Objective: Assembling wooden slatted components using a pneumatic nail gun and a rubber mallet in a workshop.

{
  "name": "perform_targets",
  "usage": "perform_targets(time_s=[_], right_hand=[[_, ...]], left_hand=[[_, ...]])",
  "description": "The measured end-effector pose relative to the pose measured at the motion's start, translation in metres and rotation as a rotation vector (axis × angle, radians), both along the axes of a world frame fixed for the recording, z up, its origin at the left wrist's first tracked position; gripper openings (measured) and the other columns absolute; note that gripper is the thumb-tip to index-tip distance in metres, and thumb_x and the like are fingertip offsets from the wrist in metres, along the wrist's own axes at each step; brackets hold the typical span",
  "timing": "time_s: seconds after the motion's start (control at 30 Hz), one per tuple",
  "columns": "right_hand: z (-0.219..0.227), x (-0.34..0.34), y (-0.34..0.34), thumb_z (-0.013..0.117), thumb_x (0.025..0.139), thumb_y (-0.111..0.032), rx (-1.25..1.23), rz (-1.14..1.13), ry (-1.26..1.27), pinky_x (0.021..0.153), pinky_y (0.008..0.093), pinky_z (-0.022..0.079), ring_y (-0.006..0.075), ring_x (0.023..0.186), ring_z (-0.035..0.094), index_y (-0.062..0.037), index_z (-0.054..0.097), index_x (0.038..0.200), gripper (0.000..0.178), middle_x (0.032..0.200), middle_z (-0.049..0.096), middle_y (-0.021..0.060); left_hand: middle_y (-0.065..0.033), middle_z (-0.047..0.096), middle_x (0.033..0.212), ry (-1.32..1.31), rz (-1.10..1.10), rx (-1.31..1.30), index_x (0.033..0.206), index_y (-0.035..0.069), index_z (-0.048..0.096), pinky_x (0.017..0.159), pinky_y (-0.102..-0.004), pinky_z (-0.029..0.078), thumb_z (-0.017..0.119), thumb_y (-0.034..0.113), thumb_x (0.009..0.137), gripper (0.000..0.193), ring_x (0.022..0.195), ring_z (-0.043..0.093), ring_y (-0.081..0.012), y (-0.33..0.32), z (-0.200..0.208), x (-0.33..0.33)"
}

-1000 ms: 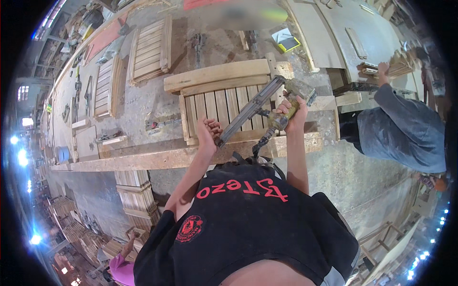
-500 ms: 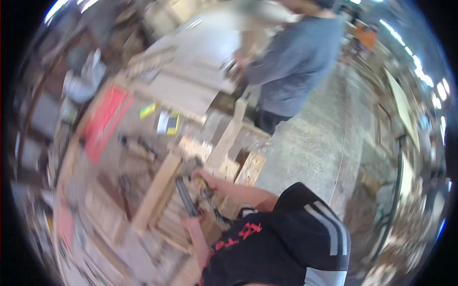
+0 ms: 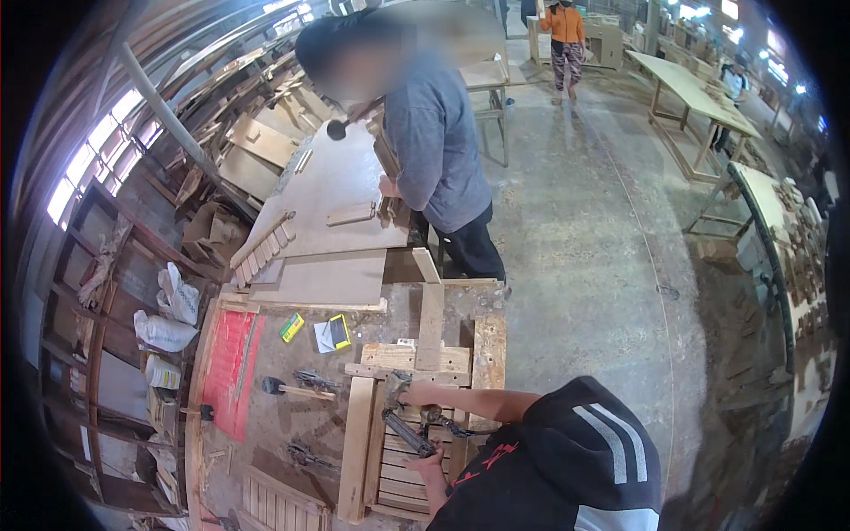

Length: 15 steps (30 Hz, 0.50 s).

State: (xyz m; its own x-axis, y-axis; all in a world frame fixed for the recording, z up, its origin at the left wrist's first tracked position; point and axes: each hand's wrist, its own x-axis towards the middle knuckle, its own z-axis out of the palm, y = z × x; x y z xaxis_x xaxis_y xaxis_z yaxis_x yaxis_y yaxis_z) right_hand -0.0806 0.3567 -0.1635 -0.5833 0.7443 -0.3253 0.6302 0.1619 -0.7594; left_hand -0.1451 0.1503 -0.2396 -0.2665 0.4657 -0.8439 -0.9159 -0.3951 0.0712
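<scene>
My right hand (image 3: 413,393) is closed on what looks like a nail gun (image 3: 408,434), near its grey head. At the end of the tool's long dark bar, my left hand (image 3: 428,464) is closed round it. Below the tool lies a slatted wooden frame (image 3: 405,485), partly hidden by my arms. A thick wooden rail (image 3: 358,447) runs along its left side. Beyond my right hand, a narrow upright board (image 3: 430,323) meets several wooden blocks (image 3: 416,357).
A mallet (image 3: 297,389) and dark clamp-like tools (image 3: 312,457) lie left on the bench, near a red sheet (image 3: 232,372) and yellow-edged box (image 3: 338,332). Another slatted panel (image 3: 282,500) lies nearer. A co-worker in grey (image 3: 438,146) stands at the far table (image 3: 328,190). A person in orange (image 3: 565,35) is farther off.
The view has turned, so the bench and co-worker now sit more upright and farther left, with more of the hall showing. Both my hands are still on the tool.
</scene>
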Motion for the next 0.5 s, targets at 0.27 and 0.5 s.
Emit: perform_targets(time_s=[0.27, 0.5], right_hand=[[0.067, 0.023, -0.08, 0.062, 0.075, -0.019, 0.26, 0.338, 0.004, 0.061, 0.0487, 0.055, 0.0365, 0.077, 0.071, -0.0001, 0.071, 0.089, 0.025, 0.084, 0.069, 0.0224], [0.035, 0.026, -0.073, 0.055, 0.072, -0.01, -0.27, 0.377, -0.03, 0.044, 0.0394, 0.056, 0.0275, 0.053, 0.067, 0.0, 0.07, 0.09, 0.026, 0.065, 0.067, 0.0157]], left_hand=[[-0.0107, 0.065, 0.104, 0.133, -0.076, -0.15, 0.12, 0.006, 0.059, 0.08, -0.0453, 0.047, 0.038, 0.065, 0.09, 0.07, 0.089, 0.06, -0.0261, -0.009, -0.015, -0.012], [-0.0116, 0.064, 0.108, 0.196, -0.176, -0.053, 0.122, 0.005, 0.057, 0.083, -0.0477, 0.046, 0.036, 0.067, 0.09, 0.073, 0.094, 0.058, -0.028, 0.019, -0.013, -0.017]])
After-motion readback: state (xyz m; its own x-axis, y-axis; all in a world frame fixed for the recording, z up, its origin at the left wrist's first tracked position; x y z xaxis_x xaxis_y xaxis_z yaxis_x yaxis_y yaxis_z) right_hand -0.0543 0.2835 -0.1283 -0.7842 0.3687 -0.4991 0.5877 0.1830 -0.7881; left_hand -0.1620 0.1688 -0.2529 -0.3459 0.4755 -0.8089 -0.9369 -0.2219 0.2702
